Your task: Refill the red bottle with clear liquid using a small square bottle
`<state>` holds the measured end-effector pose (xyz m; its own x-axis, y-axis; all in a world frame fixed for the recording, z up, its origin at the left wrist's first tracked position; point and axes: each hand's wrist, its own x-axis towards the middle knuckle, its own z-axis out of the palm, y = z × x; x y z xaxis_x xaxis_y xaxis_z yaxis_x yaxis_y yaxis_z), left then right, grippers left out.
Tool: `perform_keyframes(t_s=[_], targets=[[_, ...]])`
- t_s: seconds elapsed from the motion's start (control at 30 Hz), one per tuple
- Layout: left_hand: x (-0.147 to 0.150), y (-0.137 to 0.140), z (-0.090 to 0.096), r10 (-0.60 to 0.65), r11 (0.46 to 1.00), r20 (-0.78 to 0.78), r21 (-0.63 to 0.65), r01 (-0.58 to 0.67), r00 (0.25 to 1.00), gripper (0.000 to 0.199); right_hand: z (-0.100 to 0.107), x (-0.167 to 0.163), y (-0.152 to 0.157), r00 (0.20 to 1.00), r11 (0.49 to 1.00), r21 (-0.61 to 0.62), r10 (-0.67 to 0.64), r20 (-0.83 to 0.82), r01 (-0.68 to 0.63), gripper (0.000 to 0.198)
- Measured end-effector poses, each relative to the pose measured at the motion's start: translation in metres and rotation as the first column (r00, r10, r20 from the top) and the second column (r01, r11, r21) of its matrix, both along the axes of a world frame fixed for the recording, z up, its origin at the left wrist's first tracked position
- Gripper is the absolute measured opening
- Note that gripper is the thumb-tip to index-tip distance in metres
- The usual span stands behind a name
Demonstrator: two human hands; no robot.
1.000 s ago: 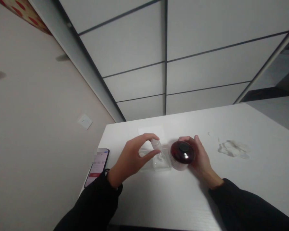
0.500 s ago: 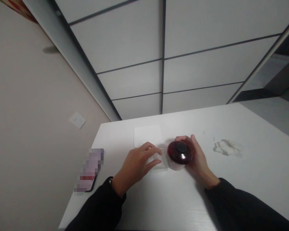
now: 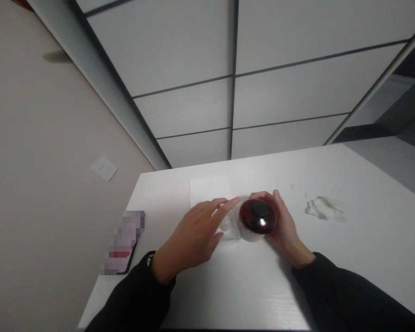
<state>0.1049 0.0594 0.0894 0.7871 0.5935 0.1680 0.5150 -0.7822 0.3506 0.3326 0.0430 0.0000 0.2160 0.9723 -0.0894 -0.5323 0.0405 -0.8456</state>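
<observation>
My right hand (image 3: pixel 284 224) is wrapped round the far and right sides of a jar (image 3: pixel 257 216) with a shiny dark red lid and a paler body. Beside the jar, on its left, sits a small clear plastic box (image 3: pixel 232 233), partly covered by my left hand (image 3: pixel 201 230). That hand is over the box with its fingers apart and the index finger stretched toward the jar. Something small and round shows in the box, but I cannot make out what it is. Behind the left hand lies a white sheet of paper (image 3: pixel 207 188).
At the left edge of the white table (image 3: pixel 228 290) lies a phone (image 3: pixel 126 242), its screen blurred out. A crumpled clear plastic wrapper (image 3: pixel 325 208) is on the right, with small scraps near it. White cabinet doors (image 3: pixel 186 110) stand behind the table.
My left hand has spread its fingers, and its index finger now reaches out toward the jar. The right hand keeps its hold on the jar. The view has shifted slightly.
</observation>
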Motion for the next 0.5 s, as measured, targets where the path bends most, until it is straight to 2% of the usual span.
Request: perform_keyframes(t_s=[0.1, 0.17, 0.27, 0.4, 0.5], targets=[[0.0025, -0.0008, 0.0046, 0.085, 0.996, -0.090, 0.021, -0.083, 0.992, 0.082, 0.0002, 0.0005, 0.0001, 1.000, 1.000, -0.010, 0.011, -0.012, -0.011, 0.057], [0.0029, -0.0005, 0.0067, 0.052, 0.999, -0.126, 0.002, -0.053, 0.991, 0.082, 0.0000, 0.0009, 0.0002, 1.000, 1.000, -0.006, 0.017, 0.000, -0.017, 0.056], [0.0022, 0.0005, 0.0068, -0.039, 0.999, -0.082, -0.020, 0.038, 0.996, 0.093, -0.0010, 0.0011, 0.0005, 1.000, 1.000, 0.007, 0.009, 0.014, -0.009, 0.055], [0.0021, 0.0014, 0.0043, 0.052, 0.998, -0.086, -0.016, -0.053, 0.995, 0.093, -0.0013, 0.0005, 0.0005, 1.000, 1.000, 0.000, -0.004, 0.011, 0.004, 0.057], [0.0029, 0.0014, 0.0039, -0.004, 1.000, -0.070, -0.028, 0.002, 0.998, 0.100, -0.0002, 0.0001, 0.0000, 1.000, 1.000, 0.006, 0.006, 0.018, -0.006, 0.057]])
